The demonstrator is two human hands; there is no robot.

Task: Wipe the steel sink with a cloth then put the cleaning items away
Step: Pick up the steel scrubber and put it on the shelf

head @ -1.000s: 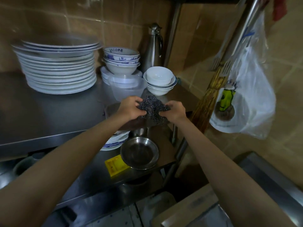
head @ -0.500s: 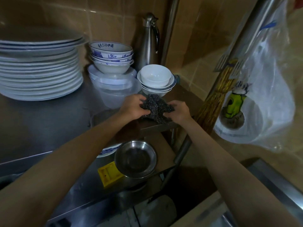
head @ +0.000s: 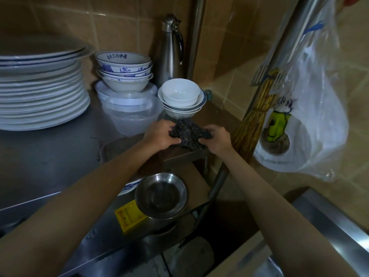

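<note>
The left hand (head: 162, 134) and right hand (head: 218, 139) are curled onto opposite edges of a dark, sparkly scouring cloth (head: 188, 134), each pinching a side; the cloth is held at the front corner of the upper steel shelf (head: 60, 156), just before the stacked white bowls (head: 180, 98); it is judged light, limp and rough, unlikely to slip; the edges are best gripped, kept clear of the fragile bowls.
</note>
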